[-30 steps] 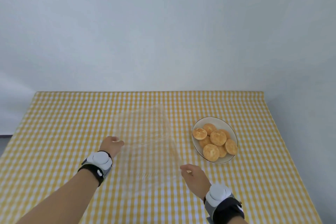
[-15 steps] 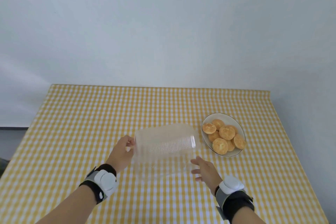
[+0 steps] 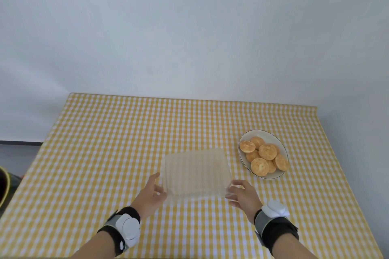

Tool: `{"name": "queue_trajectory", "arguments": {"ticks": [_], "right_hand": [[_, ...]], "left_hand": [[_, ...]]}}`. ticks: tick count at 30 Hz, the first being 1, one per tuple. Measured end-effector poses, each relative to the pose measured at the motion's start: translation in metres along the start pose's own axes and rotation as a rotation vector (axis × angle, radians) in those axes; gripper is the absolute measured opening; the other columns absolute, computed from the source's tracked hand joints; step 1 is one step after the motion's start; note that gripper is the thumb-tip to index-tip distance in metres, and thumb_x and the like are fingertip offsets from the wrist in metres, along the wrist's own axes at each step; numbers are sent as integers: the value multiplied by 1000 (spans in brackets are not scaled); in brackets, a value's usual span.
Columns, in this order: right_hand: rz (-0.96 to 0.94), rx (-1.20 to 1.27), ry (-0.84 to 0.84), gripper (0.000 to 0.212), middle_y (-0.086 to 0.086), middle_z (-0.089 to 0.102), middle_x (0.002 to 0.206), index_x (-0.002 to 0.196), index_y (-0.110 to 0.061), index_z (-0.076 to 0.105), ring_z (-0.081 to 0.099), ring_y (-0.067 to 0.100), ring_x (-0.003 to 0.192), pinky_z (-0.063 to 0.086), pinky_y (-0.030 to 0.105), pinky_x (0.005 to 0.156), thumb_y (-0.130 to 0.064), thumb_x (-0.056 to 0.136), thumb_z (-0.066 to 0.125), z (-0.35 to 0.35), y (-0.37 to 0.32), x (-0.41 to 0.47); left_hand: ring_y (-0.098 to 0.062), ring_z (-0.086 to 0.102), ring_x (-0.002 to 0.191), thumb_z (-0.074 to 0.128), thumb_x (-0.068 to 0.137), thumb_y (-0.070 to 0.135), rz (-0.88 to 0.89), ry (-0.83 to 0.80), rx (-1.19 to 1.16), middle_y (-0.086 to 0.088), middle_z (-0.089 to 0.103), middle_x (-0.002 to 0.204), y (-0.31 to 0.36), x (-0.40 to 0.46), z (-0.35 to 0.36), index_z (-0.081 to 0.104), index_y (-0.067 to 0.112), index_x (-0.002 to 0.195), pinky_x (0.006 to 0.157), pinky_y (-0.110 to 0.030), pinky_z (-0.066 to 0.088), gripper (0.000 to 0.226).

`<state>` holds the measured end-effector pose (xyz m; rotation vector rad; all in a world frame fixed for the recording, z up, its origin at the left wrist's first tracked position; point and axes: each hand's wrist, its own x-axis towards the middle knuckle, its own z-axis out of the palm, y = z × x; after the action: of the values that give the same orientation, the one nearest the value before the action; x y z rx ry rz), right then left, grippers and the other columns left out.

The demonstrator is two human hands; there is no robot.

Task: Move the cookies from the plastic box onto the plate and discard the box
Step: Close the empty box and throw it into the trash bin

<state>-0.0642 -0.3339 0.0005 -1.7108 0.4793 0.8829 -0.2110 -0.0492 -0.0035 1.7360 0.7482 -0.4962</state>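
Both hands — left hand (image 3: 152, 192), right hand (image 3: 242, 194) — clasp the empty clear plastic box (image 3: 195, 172) between them, ready for discarding. Golden round cookies (image 3: 263, 156) fill the white oval plate (image 3: 266, 134) beyond the right hand — transfer looks done.

Yellow-and-white gingham on the tablecloth (image 3: 126, 143), small even checks from edge to edge. Clear, colourless plastic in the box (image 3: 195, 172), the checks showing through it, faintly milky where ribbed along the near edge. Golden-brown on the cookies (image 3: 267, 151), paler and speckled toward their middles. White on the plate (image 3: 263, 134), with a thin dark line round the rim. Black and grey on both wristbands (image 3: 273, 229), each topped by a white puck. Pale blue-grey across the wall (image 3: 189, 27). Something dark, perhaps yellow-trimmed, at the far left edge (image 3: 3, 185).
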Motion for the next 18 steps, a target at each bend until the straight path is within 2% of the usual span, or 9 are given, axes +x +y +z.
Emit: {"name": "queue_trajectory", "arguments": {"ticks": [4, 8, 11, 14, 18], "right_hand": [[-9, 52, -13, 26, 18, 72, 92, 118, -7, 58, 69, 28, 76, 55, 34, 64, -3, 92, 58, 3, 5, -3], [-43, 103, -48, 24, 15, 66, 84, 114, 0, 62, 68, 27, 75, 56, 33, 67, -11, 93, 64, -2, 10, -6], [-74, 111, -68, 26, 14, 70, 82, 107, 1, 65, 69, 26, 74, 56, 34, 70, -17, 89, 71, -9, 7, -8], [-120, 98, -74, 27, 16, 72, 82, 107, 5, 65, 70, 25, 71, 57, 34, 71, -11, 87, 72, -13, 5, -9], [-174, 93, -62, 24, 21, 73, 86, 105, 6, 65, 70, 26, 71, 58, 41, 80, -7, 86, 72, -11, -1, -7]], "left_hand": [[-17, 70, 73, 58, 92, 22, -80, 25, -75, -8, 73, 85, -10, 1, 12, 48, 14, 120, 69, -32, 53, 31], [-22, 70, 70, 67, 89, 16, -100, 9, -270, -12, 75, 83, -6, -4, 13, 49, 2, 110, 63, -33, 48, 31], [-21, 70, 71, 67, 89, 11, -82, 37, -337, -13, 76, 83, 0, -9, 9, 53, 1, 106, 65, -32, 52, 24], [-20, 66, 69, 66, 90, 6, -39, 72, -378, -13, 74, 78, 7, -16, 6, 54, 3, 99, 72, -36, 51, 16], [-21, 61, 66, 65, 90, 4, -8, 117, -394, -12, 70, 73, 15, -24, 5, 53, 5, 97, 69, -35, 48, 14]]}}
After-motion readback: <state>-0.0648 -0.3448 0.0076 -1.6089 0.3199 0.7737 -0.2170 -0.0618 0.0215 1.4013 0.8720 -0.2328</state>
